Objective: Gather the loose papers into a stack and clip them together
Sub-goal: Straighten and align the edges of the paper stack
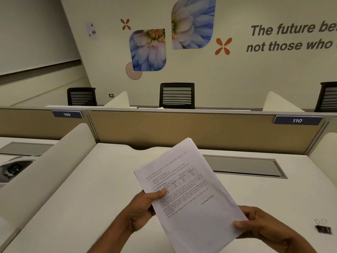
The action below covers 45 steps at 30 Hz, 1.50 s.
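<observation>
A stack of white printed papers (189, 190) is held tilted above the white desk (87, 189), its top corner pointing away from me. My left hand (144, 207) grips the stack's left edge, thumb on the top sheet. My right hand (262, 225) holds the lower right edge, thumb on the page. The sheets look roughly aligned. A black binder clip (323, 227) with silver handles lies on the desk at the far right, apart from both hands.
A tan partition (200, 132) labelled 109 and 110 closes the desk's far side. A grey cable flap (244, 166) is set into the desk behind the papers. A white curved divider (47, 167) stands on the left. Black chairs stand beyond the partition.
</observation>
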Available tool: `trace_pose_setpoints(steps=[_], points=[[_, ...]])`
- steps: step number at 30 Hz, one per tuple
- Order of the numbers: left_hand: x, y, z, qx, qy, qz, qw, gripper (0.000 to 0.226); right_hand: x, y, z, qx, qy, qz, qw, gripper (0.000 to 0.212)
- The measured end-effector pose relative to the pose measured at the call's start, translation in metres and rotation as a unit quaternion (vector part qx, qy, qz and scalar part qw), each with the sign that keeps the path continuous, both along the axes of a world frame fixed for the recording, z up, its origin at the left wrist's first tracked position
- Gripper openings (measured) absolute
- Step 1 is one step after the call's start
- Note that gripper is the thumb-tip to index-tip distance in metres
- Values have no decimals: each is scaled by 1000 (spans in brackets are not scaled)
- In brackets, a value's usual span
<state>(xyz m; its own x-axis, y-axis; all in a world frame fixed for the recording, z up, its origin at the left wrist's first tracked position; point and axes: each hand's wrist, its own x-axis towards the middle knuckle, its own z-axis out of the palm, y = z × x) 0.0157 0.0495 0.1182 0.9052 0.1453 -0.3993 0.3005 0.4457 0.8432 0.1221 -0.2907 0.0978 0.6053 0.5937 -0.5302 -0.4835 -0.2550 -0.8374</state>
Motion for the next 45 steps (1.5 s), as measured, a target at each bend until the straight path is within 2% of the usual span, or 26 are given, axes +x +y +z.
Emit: trace_pose_setpoints(steps=[4, 8, 13, 18, 20, 27, 31, 34, 41, 45], points=[[4, -6, 12, 77, -2, -60, 995, 39, 3, 17, 13, -24, -70, 15, 997, 33], [10, -15, 16, 109, -8, -80, 991, 36, -6, 46, 13, 33, -113, -50, 992, 30], [15, -23, 6, 157, -71, -12, 985, 23, -23, 69, -14, 59, -180, -179, 965, 17], [12, -33, -25, 187, -34, 71, 979, 13, -35, 87, -46, 7, -180, -228, 957, 15], [10, -37, -33, 178, -16, 83, 980, 16, -39, 92, -52, 0, -175, -231, 957, 12], [10, -34, -28, 174, -18, 71, 982, 26, -42, 96, -45, 9, -171, -230, 958, 23], [9, -27, -14, 188, -55, 63, 979, 23, -46, 95, -33, 26, -188, -250, 949, 20], [8, -22, -6, 192, -79, 50, 977, 23, -44, 93, -30, 21, -190, -255, 948, 9], [8, -18, -5, 206, -100, 46, 972, 32, -43, 91, -13, 25, -239, -225, 944, 19], [10, -24, -5, 235, -88, 59, 966, 55, -40, 90, -6, 31, -252, -208, 945, 18]])
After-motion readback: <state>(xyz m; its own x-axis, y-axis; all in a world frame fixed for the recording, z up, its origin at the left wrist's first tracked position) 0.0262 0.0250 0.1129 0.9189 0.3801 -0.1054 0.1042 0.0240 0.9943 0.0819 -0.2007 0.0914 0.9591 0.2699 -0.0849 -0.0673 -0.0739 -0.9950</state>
